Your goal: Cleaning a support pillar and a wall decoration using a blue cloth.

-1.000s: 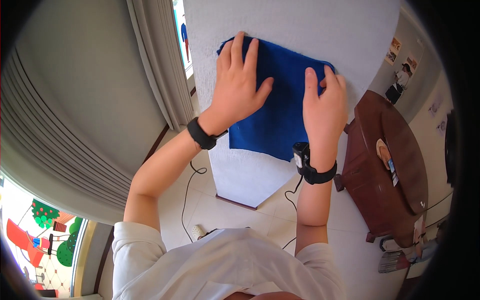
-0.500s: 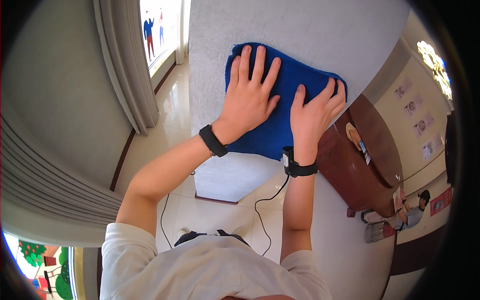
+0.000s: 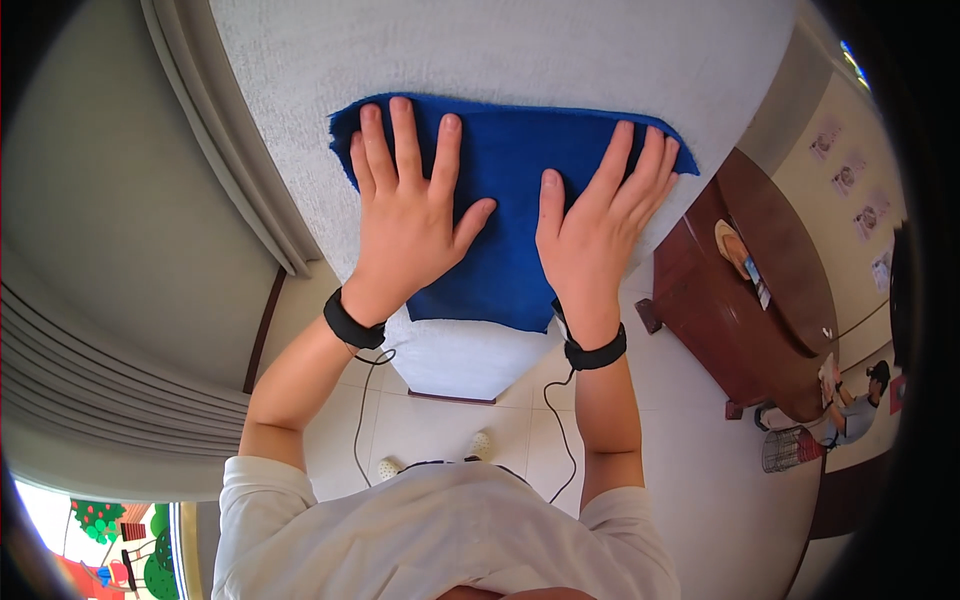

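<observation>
A blue cloth (image 3: 505, 200) lies spread against the white, rough-textured upright surface (image 3: 500, 55) in front of me, with its upper edge slightly curled. My left hand (image 3: 405, 225) presses flat on the cloth's left part, fingers stretched and apart. On the right part, my right hand (image 3: 598, 225) also lies flat, its thumb away from the other fingers. The fingertips of both hands come close to the cloth's top edge, and neither hand grips it. Each wrist wears a black band, with a thin dark cable hanging below.
Pleated grey curtains (image 3: 110, 390) hang at the left. A dark red wooden desk (image 3: 700, 310) stands at the right, with a hat (image 3: 735, 245) on it. Beyond are a wire basket (image 3: 790, 450) and a person (image 3: 855, 415). Pale tiled floor (image 3: 680, 500) lies below.
My left hand has shifted left along the surface, farther from my right hand. The cloth now looks wider and flatter. The view faces the white surface more squarely.
</observation>
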A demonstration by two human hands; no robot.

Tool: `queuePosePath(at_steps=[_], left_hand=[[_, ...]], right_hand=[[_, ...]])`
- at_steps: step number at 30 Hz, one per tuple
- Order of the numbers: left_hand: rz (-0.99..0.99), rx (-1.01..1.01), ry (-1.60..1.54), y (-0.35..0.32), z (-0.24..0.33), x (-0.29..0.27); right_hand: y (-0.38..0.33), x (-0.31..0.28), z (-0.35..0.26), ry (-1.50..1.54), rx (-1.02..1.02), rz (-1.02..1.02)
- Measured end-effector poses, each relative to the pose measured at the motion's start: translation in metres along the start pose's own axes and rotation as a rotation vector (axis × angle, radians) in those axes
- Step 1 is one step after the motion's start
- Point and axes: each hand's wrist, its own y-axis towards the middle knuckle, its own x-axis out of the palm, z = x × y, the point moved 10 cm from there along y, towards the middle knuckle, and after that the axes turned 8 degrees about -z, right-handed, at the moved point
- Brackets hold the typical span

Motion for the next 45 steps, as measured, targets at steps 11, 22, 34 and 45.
queuePosePath(at_steps=[11,22,34,45], left_hand=[[-0.24,0.076,-0.047,-0.033,0.066,0.053],[-0.218,-0.03,-0.032,-0.078,0.085,0.094],[-0.197,-0.029,-0.06,-0.107,0.073,0.108],[-0.22,-0.1,-0.673,-0.106,0.074,0.076]], right_hand=[[-0.099,0.027,0.058,0.11,0.116,-0.137],[-0.121,0.037,0.076,0.398,0.173,-0.194],[-0.172,0.062,0.073,0.358,0.23,-0.247],[-0.191,0.072,0.075,0.275,0.231,-0.269]])
